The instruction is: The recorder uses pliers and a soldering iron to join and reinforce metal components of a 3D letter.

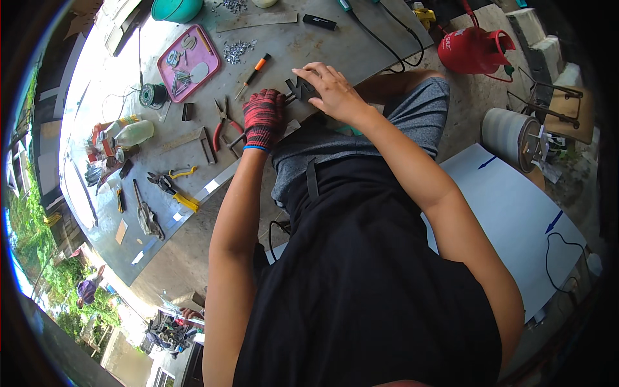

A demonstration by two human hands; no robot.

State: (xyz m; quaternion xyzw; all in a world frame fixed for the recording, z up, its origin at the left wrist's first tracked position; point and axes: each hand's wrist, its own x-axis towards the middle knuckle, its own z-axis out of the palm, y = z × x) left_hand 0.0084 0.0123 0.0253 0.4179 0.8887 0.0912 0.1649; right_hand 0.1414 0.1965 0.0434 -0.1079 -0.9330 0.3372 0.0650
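Pressing down on a small dark metal piece (302, 88) at the near edge of the table (335, 48), my right hand (330, 87) lies bare and flat over it, fingers spread, not clenched. My left hand (264, 119), in a red-and-black knit glove, is curled against the piece's left end; I cannot tell if it actually grips it.

Surface is a scuffed grey metal sheet, outdoors, bright glare on the far left, greenery beyond. Concrete floor to my right.

Around the hands: red-handled pliers (224, 122) just left of the glove, an orange-handled screwdriver (253, 74) above them, a loose pile of screws (238, 48), a pink tray (188, 62) with small parts, a green bowl (176, 8) at the far edge. Yellow-handled snips (173, 187) and a plastic bottle (132, 134) sit further left. Black cables (387, 45) cross the table beyond my right hand.

On the floor: red gas canister (474, 48), white roll (509, 135), white sheet (509, 213) with blue arrows. My forearms and dark shirt cover the near table edge.
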